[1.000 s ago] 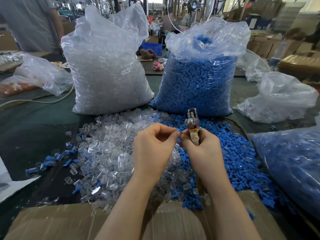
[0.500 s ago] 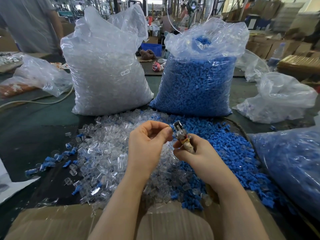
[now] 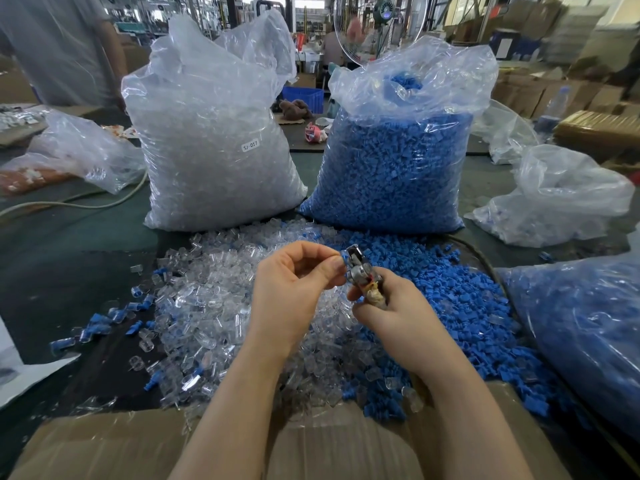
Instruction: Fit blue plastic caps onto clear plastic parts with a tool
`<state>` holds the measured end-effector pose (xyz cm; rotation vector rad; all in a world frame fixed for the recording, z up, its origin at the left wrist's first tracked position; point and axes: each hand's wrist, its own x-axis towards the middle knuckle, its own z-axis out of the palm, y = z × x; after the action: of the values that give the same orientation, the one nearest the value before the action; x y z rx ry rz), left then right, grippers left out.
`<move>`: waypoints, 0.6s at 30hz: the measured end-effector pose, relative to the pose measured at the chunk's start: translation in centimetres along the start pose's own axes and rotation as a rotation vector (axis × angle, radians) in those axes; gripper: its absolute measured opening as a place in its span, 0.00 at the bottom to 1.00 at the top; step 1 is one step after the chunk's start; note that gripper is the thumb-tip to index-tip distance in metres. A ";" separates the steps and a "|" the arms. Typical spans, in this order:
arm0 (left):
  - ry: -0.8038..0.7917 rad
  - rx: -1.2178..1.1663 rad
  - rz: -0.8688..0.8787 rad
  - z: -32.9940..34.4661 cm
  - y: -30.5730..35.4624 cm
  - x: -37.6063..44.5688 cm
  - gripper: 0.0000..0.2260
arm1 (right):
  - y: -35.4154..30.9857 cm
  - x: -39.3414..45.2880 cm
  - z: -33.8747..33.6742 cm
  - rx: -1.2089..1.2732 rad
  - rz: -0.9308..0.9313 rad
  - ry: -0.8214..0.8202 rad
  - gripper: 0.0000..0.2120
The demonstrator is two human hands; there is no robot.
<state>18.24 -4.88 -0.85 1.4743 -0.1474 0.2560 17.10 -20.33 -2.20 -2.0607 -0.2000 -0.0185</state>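
Head | right grip (image 3: 391, 313) holds tool (image 3: 360, 271), tip up-left | left grip (image 3: 294, 289) pinches tip

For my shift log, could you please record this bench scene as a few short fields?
left hand: fingertips pinched at the tool's metal head
right hand: grips the tool
loose clear parts: piled on the left
loose blue caps: piled on the right
clear-parts bag: upright behind
blue-caps bag: upright behind
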 end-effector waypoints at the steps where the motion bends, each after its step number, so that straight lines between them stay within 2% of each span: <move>1: 0.001 -0.002 -0.001 0.0 0.0 0.0 0.06 | 0.0 0.0 0.1 -0.003 -0.001 0.007 0.07; 6: -0.002 0.004 -0.013 -0.2 -0.2 0.1 0.05 | -0.2 0.0 0.4 -0.013 -0.003 0.007 0.04; 14: 0.033 -0.003 -0.123 -0.3 -0.5 0.4 0.02 | -0.3 0.2 0.7 -0.095 0.029 0.029 0.09; 16: 0.146 -0.140 -0.217 -0.8 -0.4 0.5 0.03 | -0.2 0.2 0.7 -0.118 0.048 0.052 0.09; 18: 0.372 -0.398 -0.301 -2.2 0.1 0.9 0.03 | 0.2 0.3 0.5 -0.132 0.085 0.096 0.06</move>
<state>18.99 -2.63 -0.76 1.0151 0.3074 0.2352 17.37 -19.93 -2.57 -2.1919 -0.0529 -0.0799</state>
